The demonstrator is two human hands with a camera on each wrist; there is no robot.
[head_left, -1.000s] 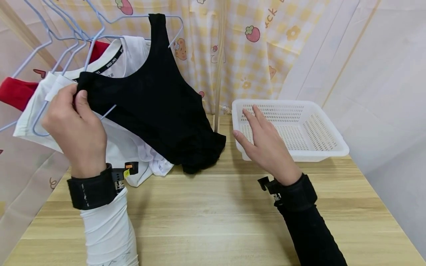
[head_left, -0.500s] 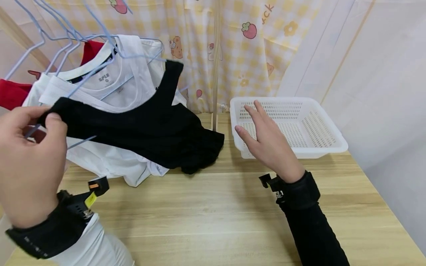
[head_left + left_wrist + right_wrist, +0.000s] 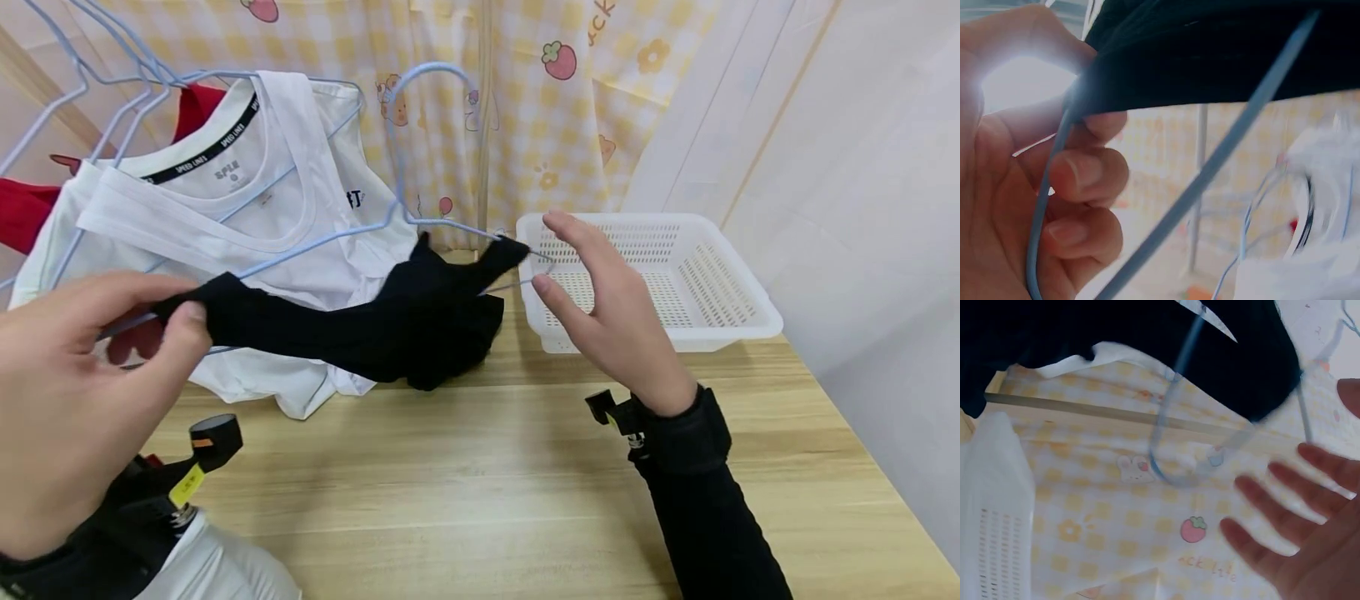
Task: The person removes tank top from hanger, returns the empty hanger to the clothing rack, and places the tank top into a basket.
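Observation:
A black tank top hangs by its straps on a light blue hanger, whose hook now points up in front of the curtain. My left hand pinches one strap together with the hanger's end between thumb and fingers. In the left wrist view, the hanger wire runs down from beneath the black cloth. My right hand is spread with nothing in it, close to the hanger's far end and in front of the white basket. In the right wrist view, its fingertips stand apart from the hanger.
White shirts and a red garment hang on blue hangers at the left. A wooden pole stands before the checked curtain. The wooden table spreads below.
My left hand has moved left and down, and the hanger with the tank top has come off the rack, lowering and tilting. My right hand has hardly moved.

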